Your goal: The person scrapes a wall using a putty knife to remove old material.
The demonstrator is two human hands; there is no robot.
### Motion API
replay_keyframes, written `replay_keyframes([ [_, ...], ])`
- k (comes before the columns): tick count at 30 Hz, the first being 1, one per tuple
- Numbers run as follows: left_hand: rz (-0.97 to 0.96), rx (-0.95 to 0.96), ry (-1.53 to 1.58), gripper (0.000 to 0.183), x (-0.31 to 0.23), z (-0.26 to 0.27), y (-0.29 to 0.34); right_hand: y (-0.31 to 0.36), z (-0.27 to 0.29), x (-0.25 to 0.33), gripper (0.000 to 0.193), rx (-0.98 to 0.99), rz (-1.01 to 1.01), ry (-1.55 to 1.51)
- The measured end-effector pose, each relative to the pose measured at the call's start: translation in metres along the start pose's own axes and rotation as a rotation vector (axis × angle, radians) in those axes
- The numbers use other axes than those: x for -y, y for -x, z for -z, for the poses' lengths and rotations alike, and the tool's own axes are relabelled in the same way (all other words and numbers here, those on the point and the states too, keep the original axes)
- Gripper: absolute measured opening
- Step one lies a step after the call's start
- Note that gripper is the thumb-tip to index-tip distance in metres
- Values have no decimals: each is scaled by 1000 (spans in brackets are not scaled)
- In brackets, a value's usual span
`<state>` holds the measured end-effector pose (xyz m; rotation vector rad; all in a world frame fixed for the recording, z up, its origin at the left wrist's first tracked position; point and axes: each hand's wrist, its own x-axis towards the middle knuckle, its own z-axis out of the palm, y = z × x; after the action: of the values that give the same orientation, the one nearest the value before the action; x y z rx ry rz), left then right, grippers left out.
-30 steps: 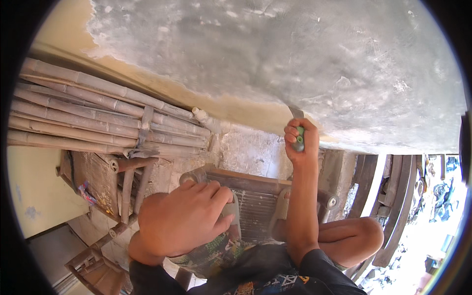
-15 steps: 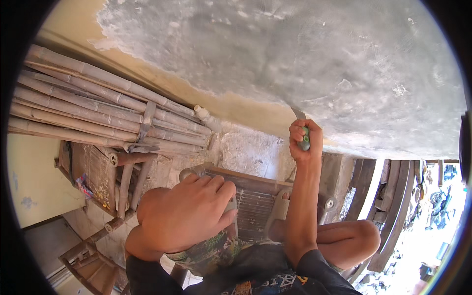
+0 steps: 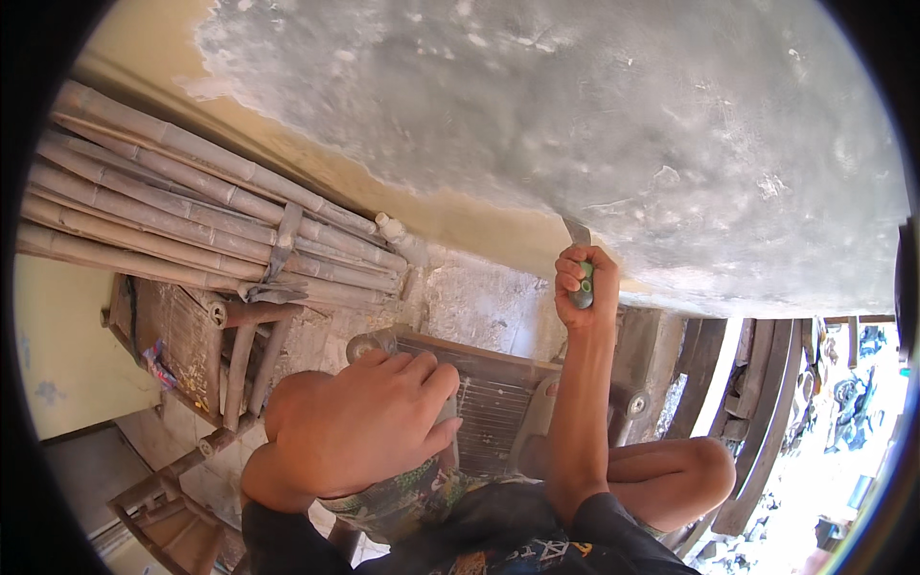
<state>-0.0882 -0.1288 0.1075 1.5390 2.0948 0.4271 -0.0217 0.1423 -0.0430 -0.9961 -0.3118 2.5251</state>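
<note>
Your right hand (image 3: 604,286) has its fingers clamped on the scraper (image 3: 578,232), whose blade reaches just beyond them to the wall (image 3: 460,125). For a clean stroke, hold the blade at a low angle, press evenly, and tuck your knuckles clear. Your left hand (image 3: 369,417), left of those fingers and nearer your body, has bent fingers; I can't tell whether they grip anything. I can make out no container near either hand's fingers.

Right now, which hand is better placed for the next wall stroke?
Likely right: the right hand grips the green-handled tool, blade toward the wall. The left hand is farther off, no tool visible.
</note>
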Motion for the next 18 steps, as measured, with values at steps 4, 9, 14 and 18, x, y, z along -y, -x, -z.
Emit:
replay_keyframes([
  [4,24,12,-3,27,0,1,-1,-7,0,5,7,27,-50,-18],
  [9,14,16,10,27,2,1,-1,-14,-4,2,7,6,-38,-5],
  [14,9,-5,17,27,1,1,0,-7,-9,-1,8,1,-20,5],
  [18,21,5,20,27,1,1,-1,-1,-2,2,9,11,-48,-32],
])
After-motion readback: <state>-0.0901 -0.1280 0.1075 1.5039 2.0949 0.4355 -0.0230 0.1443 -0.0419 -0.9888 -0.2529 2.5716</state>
